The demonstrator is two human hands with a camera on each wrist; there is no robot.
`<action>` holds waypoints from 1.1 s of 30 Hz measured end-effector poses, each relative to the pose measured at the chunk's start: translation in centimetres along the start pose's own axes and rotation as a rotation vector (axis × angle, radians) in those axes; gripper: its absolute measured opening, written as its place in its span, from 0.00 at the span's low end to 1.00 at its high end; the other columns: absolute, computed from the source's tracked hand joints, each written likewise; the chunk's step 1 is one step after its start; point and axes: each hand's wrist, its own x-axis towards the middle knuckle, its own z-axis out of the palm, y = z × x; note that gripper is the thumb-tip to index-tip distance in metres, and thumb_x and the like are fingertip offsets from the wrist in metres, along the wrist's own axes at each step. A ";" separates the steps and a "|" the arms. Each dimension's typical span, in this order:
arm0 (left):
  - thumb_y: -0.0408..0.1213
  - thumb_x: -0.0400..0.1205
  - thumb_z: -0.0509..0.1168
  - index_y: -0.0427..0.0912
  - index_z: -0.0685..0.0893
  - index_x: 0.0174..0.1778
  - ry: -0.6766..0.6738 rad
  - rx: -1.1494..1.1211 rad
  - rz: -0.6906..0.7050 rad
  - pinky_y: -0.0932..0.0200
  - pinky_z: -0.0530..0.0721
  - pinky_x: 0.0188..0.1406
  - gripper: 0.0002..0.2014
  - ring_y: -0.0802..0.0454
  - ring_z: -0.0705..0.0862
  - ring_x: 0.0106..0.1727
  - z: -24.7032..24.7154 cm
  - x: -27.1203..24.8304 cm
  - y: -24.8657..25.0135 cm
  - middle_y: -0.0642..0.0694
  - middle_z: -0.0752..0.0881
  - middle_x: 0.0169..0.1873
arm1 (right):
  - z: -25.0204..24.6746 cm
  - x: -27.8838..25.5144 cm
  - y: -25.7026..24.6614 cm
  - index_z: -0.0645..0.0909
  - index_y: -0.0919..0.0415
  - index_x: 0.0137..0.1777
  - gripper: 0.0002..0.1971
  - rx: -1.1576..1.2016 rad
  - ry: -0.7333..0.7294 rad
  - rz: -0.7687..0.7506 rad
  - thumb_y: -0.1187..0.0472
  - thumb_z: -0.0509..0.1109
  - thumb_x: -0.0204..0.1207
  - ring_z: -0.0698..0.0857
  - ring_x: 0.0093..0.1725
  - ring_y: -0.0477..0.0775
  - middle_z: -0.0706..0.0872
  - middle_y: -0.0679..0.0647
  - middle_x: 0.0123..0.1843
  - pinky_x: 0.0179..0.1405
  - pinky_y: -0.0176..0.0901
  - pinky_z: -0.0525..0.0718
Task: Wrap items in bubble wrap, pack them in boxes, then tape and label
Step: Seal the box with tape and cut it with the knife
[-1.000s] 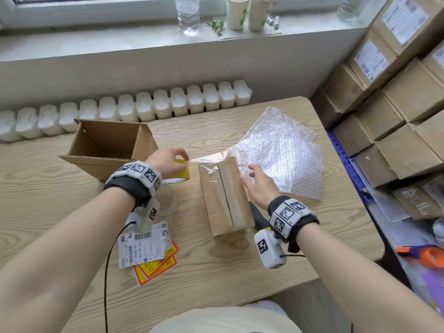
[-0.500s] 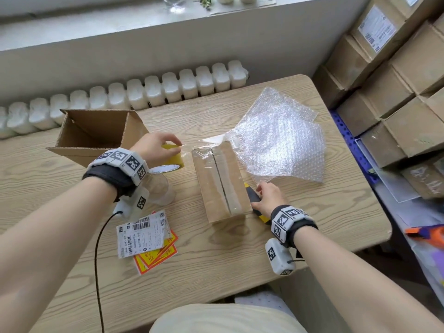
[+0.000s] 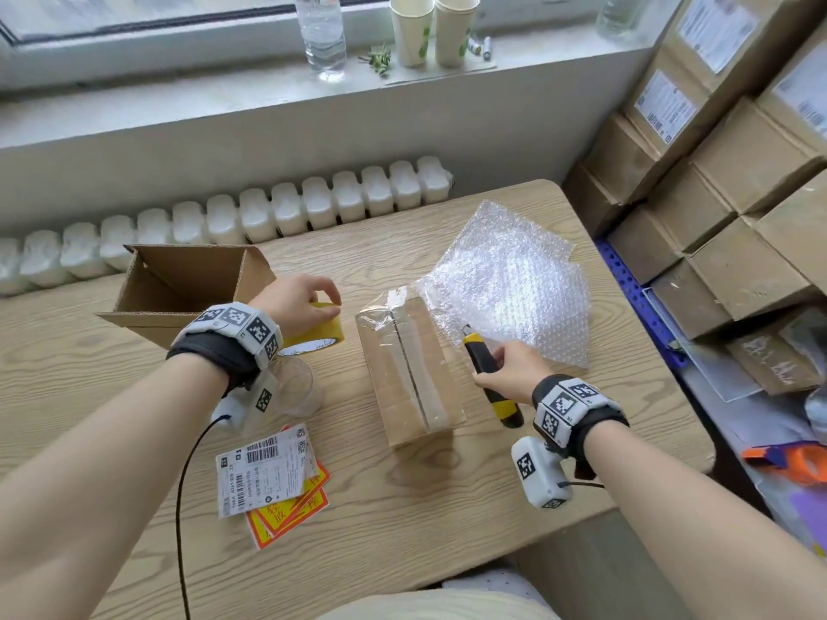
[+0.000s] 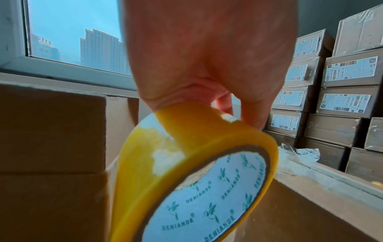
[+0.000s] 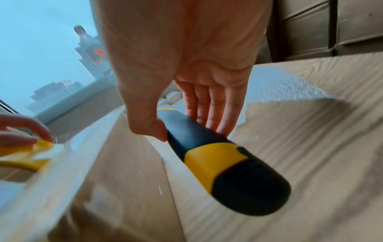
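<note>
Closed box (image 3: 409,369) lay mid-tabletop (image 3: 402,507), flaps shut, clear tape along its top seam and bunched at the far end. It serves as the landmark.

Left of box: left hand (image 3: 293,302) gripped a yellow tape roll (image 3: 315,335) — fingers (image 3: 329,311) curled over the roll's top, thumb hidden. In the left wrist view the roll (image 4: 196,172) was tilted, its printed core facing the camera, the hand (image 4: 207,57) clamped on its upper edge. A strip of tape ran from roll to the box's far end.

Right of box: right hand (image 3: 510,373) held a black-and-yellow knife (image 3: 490,378), nose pointing away from the person, just beside the box's right wall. The right wrist view showed thumb on one side of the knife (image 5: 223,160) and fingers (image 5: 215,104) on the other, pinching it — hand (image 5: 186,57) blurred. Blade too small to tell if out.

Far right of box: bubble wrap (image 3: 514,284) sheets lay flat, one corner touching the box's far right edge.

Far left of box: open carton (image 3: 179,288) on its side.

Near left of box: label (image 3: 264,472) over red-yellow stickers (image 3: 291,512); clear cup (image 3: 295,387) under the left wrist.
</note>
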 end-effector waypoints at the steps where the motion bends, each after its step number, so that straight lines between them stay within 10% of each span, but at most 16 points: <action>1: 0.47 0.81 0.65 0.54 0.83 0.51 -0.009 -0.002 0.006 0.57 0.76 0.47 0.06 0.49 0.81 0.51 -0.1 0.1 0.1 0.47 0.80 0.47 | -0.9 -0.1 -0.5 0.84 0.60 0.42 0.11 0.035 0.019 -0.024 0.54 0.76 0.66 0.86 0.42 0.52 0.88 0.54 0.40 0.45 0.47 0.86; 8: 0.40 0.80 0.66 0.47 0.83 0.49 -0.022 -0.039 0.020 0.61 0.70 0.27 0.05 0.57 0.74 0.30 -0.3 0.3 0.1 0.51 0.76 0.30 | -3.5 -1.4 -7.1 0.84 0.66 0.54 0.10 0.490 -0.150 -0.219 0.70 0.70 0.73 0.87 0.49 0.53 0.88 0.56 0.47 0.50 0.45 0.88; 13: 0.43 0.80 0.66 0.50 0.82 0.46 0.003 -0.065 -0.009 0.58 0.76 0.40 0.03 0.54 0.77 0.41 0.4 0.6 -1.1 0.50 0.78 0.40 | -1.6 -1.9 -10.8 0.81 0.67 0.55 0.09 0.647 -0.363 -0.221 0.73 0.64 0.78 0.88 0.48 0.57 0.87 0.61 0.49 0.51 0.47 0.87; 20: 0.43 0.81 0.66 0.47 0.84 0.47 0.034 -0.141 -0.029 0.58 0.77 0.48 0.05 0.50 0.80 0.52 1.0 0.9 -1.9 0.46 0.81 0.47 | 0.9 -1.7 -13.1 0.81 0.72 0.52 0.08 0.645 -0.545 -0.105 0.74 0.63 0.76 0.86 0.33 0.51 0.89 0.64 0.46 0.26 0.35 0.83; 25: 0.44 0.80 0.66 0.51 0.83 0.43 0.036 -0.163 -0.046 0.56 0.80 0.48 0.02 0.50 0.82 0.51 1.3 1.3 -2.3 0.47 0.82 0.46 | 1.4 -1.4 -13.7 0.78 0.67 0.43 0.08 0.655 -0.563 -0.073 0.76 0.61 0.78 0.82 0.22 0.42 0.85 0.48 0.25 0.21 0.33 0.80; 33: 0.44 0.78 0.68 0.53 0.83 0.39 0.067 -0.167 -0.050 0.58 0.78 0.38 0.03 0.55 0.78 0.36 1.5 1.6 -2.4 0.56 0.76 0.33 | 2.1 -1.1 -15.1 0.79 0.70 0.45 0.05 0.599 -0.557 -0.035 0.74 0.61 0.78 0.86 0.29 0.50 0.85 0.60 0.38 0.30 0.42 0.87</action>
